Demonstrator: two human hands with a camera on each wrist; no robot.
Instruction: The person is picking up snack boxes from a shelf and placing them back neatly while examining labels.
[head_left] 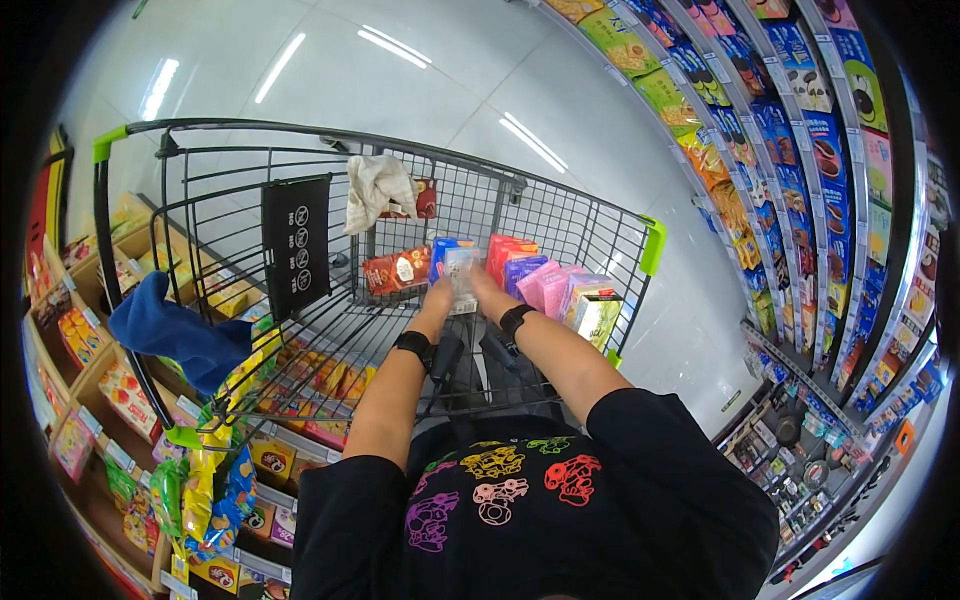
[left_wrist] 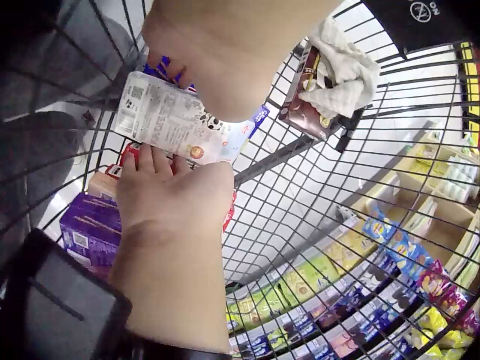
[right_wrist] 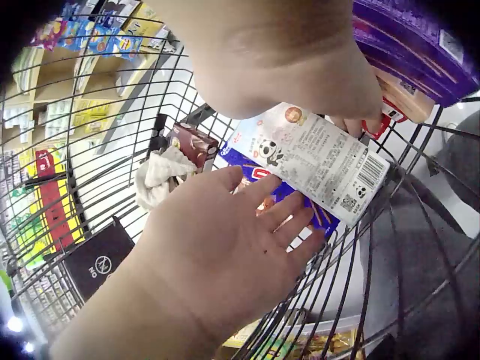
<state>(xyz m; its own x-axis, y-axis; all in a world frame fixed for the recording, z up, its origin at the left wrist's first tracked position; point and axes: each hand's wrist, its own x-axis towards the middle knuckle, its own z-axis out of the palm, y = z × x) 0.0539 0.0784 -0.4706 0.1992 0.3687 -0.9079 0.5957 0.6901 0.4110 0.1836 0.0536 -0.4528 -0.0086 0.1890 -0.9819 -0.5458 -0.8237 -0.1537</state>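
A white package with a panda print point(head_left: 461, 277) is between my two hands inside the shopping cart. My left hand point(right_wrist: 232, 232) is on its left side, fingers loosely straight, overlapping a blue box point(right_wrist: 247, 165) beside the package. On the other side is my right hand point(left_wrist: 165, 195), its straight fingertips right at the package edge. A panda, small text and a barcode show on the package point(right_wrist: 315, 161) in the right wrist view. Just past the right hand are red boxes point(head_left: 510, 248) and a purple box point(head_left: 522, 272).
Pink packs point(head_left: 548, 287) and a yellow-green pack point(head_left: 597, 318) stand at the cart's right end. A brown box point(head_left: 398, 271) lies left, near a pale cloth point(head_left: 380, 190) over the cart wire. A blue cloth point(head_left: 178, 332) hangs on the handle. Snack shelves point(head_left: 800, 150) flank the aisle.
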